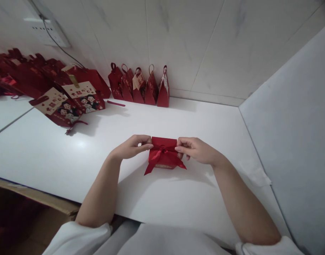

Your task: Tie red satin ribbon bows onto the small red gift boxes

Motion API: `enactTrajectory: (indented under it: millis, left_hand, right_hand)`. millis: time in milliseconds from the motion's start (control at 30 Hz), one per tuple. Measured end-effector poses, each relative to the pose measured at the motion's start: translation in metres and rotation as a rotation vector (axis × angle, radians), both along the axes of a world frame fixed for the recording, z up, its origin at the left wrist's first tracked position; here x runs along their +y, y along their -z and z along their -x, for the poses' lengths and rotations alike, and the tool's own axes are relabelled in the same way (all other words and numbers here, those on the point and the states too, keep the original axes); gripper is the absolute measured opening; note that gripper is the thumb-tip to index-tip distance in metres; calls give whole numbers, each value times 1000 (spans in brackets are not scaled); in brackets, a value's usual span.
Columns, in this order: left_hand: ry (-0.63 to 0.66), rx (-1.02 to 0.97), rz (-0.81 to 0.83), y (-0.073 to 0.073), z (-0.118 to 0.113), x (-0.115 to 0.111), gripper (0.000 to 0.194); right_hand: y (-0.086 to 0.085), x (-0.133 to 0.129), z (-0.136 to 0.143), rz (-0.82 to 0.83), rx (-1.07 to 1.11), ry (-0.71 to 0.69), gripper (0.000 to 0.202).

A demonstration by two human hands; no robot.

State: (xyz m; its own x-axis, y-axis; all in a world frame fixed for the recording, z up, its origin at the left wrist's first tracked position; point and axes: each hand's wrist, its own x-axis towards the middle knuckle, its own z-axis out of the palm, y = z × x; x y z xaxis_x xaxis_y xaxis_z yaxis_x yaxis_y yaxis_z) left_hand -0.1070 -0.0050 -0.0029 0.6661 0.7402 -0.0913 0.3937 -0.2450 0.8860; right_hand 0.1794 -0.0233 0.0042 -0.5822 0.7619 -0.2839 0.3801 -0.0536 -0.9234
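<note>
A small red box (166, 162) with a shiny red ribbon bow (162, 151) on its front stands on the white table (162, 198) before me. The ribbon's two tails spread down to either side. My left hand (135, 146) pinches the left side of the box near its top between thumb and fingers. At the opposite side, my right hand (191, 148) grips the right edge near the bow in the same manner. The fingertips behind the box are partly hidden.
Several red boxes with loop handles (151, 88) line the tiled wall. More red printed boxes (85, 97) crowd the left, with a dark red ribbon strip (116, 103) beside them. A white panel (292, 117) borders the right; a power strip (49, 32) is on the wall.
</note>
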Motion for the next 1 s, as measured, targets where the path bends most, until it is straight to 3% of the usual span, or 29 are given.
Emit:
enactTrajectory:
  millis: [233, 367, 500, 633, 700, 900, 1000]
  left_hand:
    - [55, -9, -52, -1, 2, 1, 31]
    - [15, 28, -119, -1, 3, 1, 31]
    - [-158, 20, -171, 0, 0, -1, 30]
    - [-489, -137, -204, 2, -14, -8, 29]
    - [-555, -151, -157, 3, -24, -12, 36]
    - [-422, -111, 178, 11, -40, -19, 64]
    - [-385, -137, 277, 13, -39, -18, 74]
  right_hand:
    - [5, 4, -2, 47, 110, -19, 24]
    - [6, 5, -3, 57, 95, -16, 26]
    - [5, 7, -3, 57, 83, 83, 32]
    - [0, 5, -4, -61, 51, 328, 38]
    - [-5, 2, -5, -111, -1, 356, 40]
    - [-13, -8, -2, -5, -159, 221, 58]
    - [-12, -10, 3, -37, -203, 180, 49]
